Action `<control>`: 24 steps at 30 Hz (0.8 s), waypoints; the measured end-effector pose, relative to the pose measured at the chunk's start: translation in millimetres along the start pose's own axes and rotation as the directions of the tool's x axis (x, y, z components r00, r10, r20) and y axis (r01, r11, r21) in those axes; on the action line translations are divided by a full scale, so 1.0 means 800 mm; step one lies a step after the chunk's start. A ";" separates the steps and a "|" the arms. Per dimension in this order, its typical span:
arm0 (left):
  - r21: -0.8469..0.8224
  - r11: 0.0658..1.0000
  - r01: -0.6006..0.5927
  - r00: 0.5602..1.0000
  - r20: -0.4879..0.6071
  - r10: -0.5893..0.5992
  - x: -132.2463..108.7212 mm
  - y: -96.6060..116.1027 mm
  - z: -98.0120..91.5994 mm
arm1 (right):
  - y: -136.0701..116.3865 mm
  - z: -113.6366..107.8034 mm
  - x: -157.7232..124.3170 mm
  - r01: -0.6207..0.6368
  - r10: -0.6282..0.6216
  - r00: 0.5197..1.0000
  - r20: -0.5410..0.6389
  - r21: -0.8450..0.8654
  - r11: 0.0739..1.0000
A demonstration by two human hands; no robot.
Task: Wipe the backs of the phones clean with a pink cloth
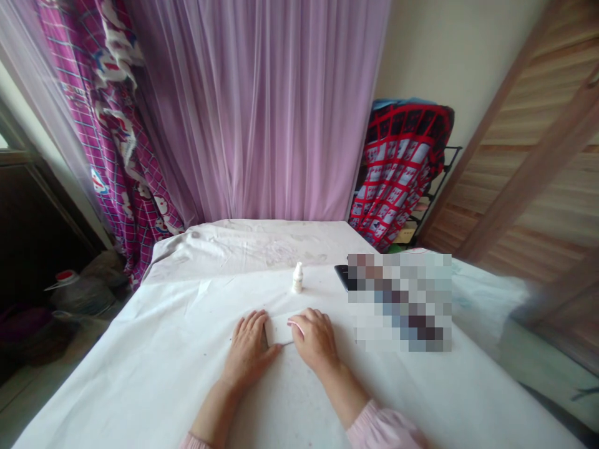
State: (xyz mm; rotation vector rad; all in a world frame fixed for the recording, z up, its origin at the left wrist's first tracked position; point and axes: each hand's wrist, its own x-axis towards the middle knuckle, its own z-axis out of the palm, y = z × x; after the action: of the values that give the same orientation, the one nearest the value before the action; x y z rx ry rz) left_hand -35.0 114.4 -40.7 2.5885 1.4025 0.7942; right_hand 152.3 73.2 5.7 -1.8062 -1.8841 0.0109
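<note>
A thin white flat piece, perhaps paper or cloth [277, 330], lies on the white-covered table between my two hands. My left hand [250, 346] rests flat on its left side, fingers stretched forward and thumb along the near edge. At the right edge, my right hand [316, 340] is curled, with thumb and fingers closed on the piece. Its far right part is hidden under that hand. Just beyond the hands stands a small white bottle [298, 278] with a narrow tip, upright and touched by neither hand.
A dark phone-like object [342, 274] lies to the right, partly covered by a blurred patch. The white table cover [168, 349] has creases. Purple curtains [271, 112] hang behind the table. A red-checked cloth [397, 168] drapes over a rack at the back right.
</note>
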 end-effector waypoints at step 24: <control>-0.010 1.000 -0.006 1.000 0.008 0.006 0.000 0.003 -0.005 | 0.020 -0.015 0.005 -0.059 0.058 0.998 -0.011 -0.069 0.996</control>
State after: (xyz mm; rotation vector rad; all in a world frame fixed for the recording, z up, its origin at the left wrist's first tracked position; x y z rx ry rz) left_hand -35.0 112.4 -36.2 2.5872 1.3851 0.7884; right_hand 171.6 74.2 11.6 -1.9047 -1.8462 -0.0421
